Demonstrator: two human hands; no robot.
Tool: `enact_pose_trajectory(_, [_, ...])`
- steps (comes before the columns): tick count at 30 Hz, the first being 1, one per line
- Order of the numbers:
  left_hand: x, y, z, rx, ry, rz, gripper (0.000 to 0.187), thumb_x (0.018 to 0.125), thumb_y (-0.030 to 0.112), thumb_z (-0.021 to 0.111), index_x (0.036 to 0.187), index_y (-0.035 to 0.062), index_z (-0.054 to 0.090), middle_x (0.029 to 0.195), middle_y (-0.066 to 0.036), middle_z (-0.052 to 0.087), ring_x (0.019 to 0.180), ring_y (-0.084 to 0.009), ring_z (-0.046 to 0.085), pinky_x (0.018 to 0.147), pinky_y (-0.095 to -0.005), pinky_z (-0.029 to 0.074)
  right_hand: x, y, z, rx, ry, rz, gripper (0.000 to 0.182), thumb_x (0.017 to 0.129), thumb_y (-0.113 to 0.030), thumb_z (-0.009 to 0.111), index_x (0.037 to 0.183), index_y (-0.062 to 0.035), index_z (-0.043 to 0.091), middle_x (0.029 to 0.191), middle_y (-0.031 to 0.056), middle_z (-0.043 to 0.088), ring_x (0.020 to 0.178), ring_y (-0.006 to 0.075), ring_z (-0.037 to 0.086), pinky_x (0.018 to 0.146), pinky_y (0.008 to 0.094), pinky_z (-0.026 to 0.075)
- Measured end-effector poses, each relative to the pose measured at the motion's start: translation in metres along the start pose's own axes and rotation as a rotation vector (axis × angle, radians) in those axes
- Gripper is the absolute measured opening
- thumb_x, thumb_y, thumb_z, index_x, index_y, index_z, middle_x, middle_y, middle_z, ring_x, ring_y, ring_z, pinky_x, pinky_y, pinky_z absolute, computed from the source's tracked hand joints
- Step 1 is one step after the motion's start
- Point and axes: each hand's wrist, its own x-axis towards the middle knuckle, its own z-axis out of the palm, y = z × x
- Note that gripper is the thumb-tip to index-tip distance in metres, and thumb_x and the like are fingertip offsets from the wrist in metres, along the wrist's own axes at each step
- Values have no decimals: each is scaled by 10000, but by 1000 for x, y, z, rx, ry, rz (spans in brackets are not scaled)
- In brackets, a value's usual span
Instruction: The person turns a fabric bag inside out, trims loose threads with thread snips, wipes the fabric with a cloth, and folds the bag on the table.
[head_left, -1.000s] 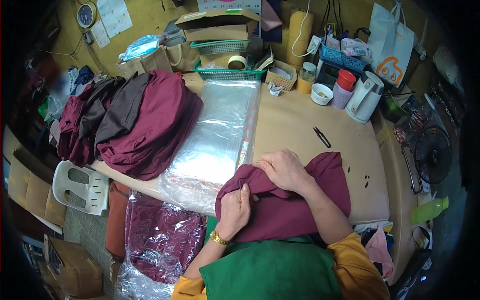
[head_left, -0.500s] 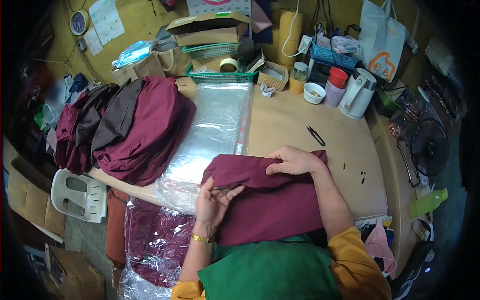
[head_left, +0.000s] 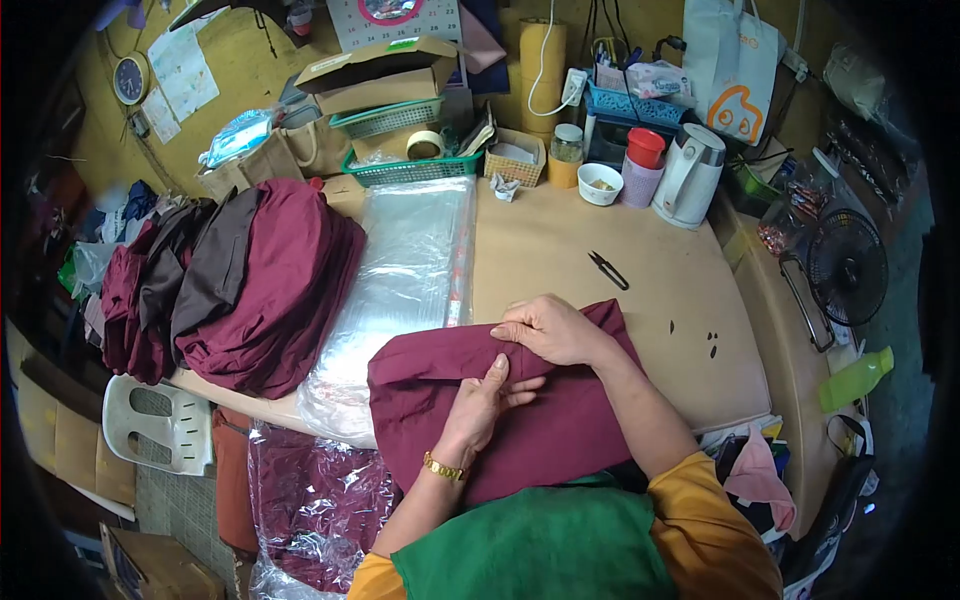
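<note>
A maroon fabric garment [head_left: 560, 440] lies folded in front of me, over the table's near edge and against my green apron. Its far edge is turned over in a wide flap. My right hand [head_left: 550, 330] rests on this flap, thumb and fingers closed in a pinch on the cloth. Just below it, my left hand [head_left: 478, 408] has its thumb on the flap's edge and its fingers at the cloth beneath, gripping the fold. Black thread snips [head_left: 608, 270] lie beyond my right hand. A stack of clear plastic bags [head_left: 410, 250] is partly under the garment's left side.
A pile of maroon and dark garments [head_left: 270, 290] is at left. Along the back stand a green basket [head_left: 412, 170], a white bowl [head_left: 599, 186] and an electric kettle [head_left: 690, 178]. Below the table's edge are a white plastic stool [head_left: 160, 425] and plastic-wrapped maroon cloth [head_left: 325, 500].
My left hand has moved right along the flap, close to my right hand. The right hand has shifted left and its thumb now pinches the cloth. The camera view has shifted slightly.
</note>
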Motion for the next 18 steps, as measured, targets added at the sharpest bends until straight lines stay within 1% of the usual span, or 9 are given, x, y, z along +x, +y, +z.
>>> enact_pose_trajectory(2, [2,0,-6,100,-38,34,527,1019,427,525,1323,-3,531,1235,-112,633,1140,-239,624,956,-418,530,-3,-4,-7,-30,20,72,349,934,-310,653,779,3,666,667,184,602,603,322,571,625,419,451])
enact_pose_trajectory(4, [-7,8,-1,73,-77,77,457,1051,343,485,1337,-11,518,1264,-123,621,1141,-228,620,946,-421,539,-5,2,-7,-92,-11,31,323,924,-284,683,764,-4,689,600,150,580,520,202,501,557,363,428])
enact_pose_trajectory(5, [-7,6,-1,72,-76,76,457,1051,343,485,1337,-11,518,1264,-123,621,1141,-228,620,946,-421,539,-6,3,-7,-92,-12,33,323,924,-284,683,764,-4,689,600,150,580,520,202,501,557,363,428])
enact_pose_trajectory(7, [-8,2,-5,106,-65,95,474,1053,340,477,1354,-26,499,1300,-141,605,1164,-241,612,950,-416,542,-7,5,-5,-93,-49,46,291,942,-315,627,868,-56,736,726,165,659,660,302,624,672,377,484])
enact_pose_trajectory(8, [-9,2,-7,111,-67,90,474,1053,340,477,1354,-26,499,1300,-141,605,1164,-241,612,950,-416,542,-7,14,-5,-89,-44,50,291,942,-315,627,868,-56,736,726,165,659,660,302,624,672,377,484])
enact_pose_trajectory(11, [-16,10,-11,50,-123,101,518,1051,385,458,1364,-26,491,1325,-161,590,1183,-286,604,961,-419,540,-14,52,-42,141,-271,169,374,1013,-348,541,931,-7,671,804,74,678,720,127,592,664,303,469])
enact_pose_trajectory(15, [-14,26,-25,-234,-104,158,577,1046,437,427,1338,-58,480,1293,-211,595,1194,-381,599,955,-426,560,-42,67,-81,-117,-280,354,331,999,-318,573,948,-12,689,803,42,682,745,118,596,703,303,476])
enact_pose_trajectory(17, [-8,28,-29,-365,-37,170,564,1046,431,430,1282,-76,507,1263,-233,604,1181,-388,605,965,-432,560,-59,71,-86,292,-215,363,282,999,-251,601,884,-6,681,735,-27,625,691,68,534,664,256,451])
enact_pose_trajectory(18, [-1,25,-44,-366,-42,166,564,1046,431,430,1282,-76,507,1263,-233,604,1181,-388,605,965,-432,560,-62,79,-85,289,-210,367,282,999,-251,601,884,-6,681,735,-27,625,691,68,534,664,256,451])
